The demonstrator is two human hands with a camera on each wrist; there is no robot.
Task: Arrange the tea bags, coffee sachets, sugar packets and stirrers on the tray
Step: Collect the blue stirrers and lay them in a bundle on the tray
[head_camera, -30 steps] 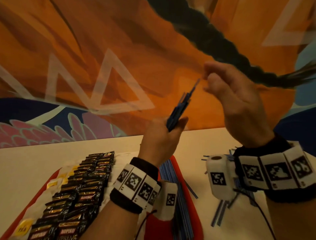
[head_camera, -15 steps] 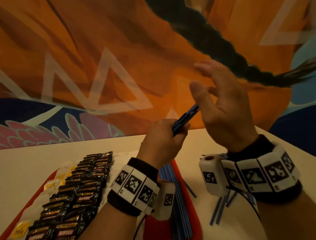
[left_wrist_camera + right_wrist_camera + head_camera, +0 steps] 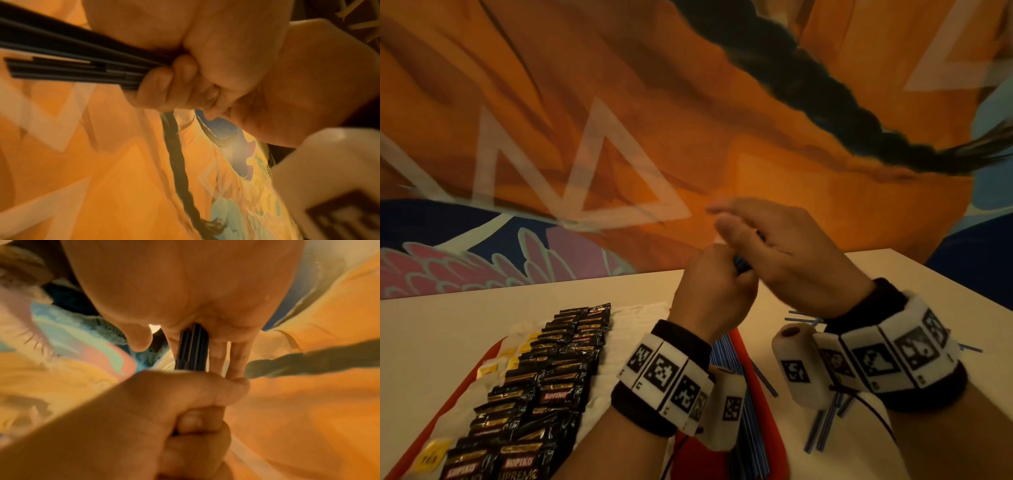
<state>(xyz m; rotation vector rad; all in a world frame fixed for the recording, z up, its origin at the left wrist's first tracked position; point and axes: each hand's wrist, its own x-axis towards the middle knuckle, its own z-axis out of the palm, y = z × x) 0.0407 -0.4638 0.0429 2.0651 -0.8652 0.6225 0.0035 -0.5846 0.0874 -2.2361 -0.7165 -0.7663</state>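
Note:
My left hand point(image 3: 709, 291) grips a bundle of dark blue stirrers point(image 3: 741, 265) in a fist, raised above the table. My right hand point(image 3: 784, 250) lies over the bundle's upper ends with its fingers straight, its palm pressing on them. In the right wrist view the stirrers point(image 3: 192, 350) run from the left fist point(image 3: 174, 402) up along the right palm. In the left wrist view the bundle point(image 3: 72, 65) sticks out to the left of my curled left fingers point(image 3: 164, 84). Below, the red tray point(image 3: 767, 394) holds rows of black coffee sachets point(image 3: 558, 377), yellow-tagged tea bags point(image 3: 493, 366) and laid-out stirrers point(image 3: 726, 356).
Loose blue stirrers point(image 3: 822, 431) lie on the beige table point(image 3: 448, 342) right of the tray, under my right wrist. White packets point(image 3: 637, 317) sit on the tray behind the sachets. A painted orange wall point(image 3: 688, 120) stands close behind the table.
The stirrer bundle has tipped down and to the right. My right hand, apart from it a second ago, has come down onto its upper ends.

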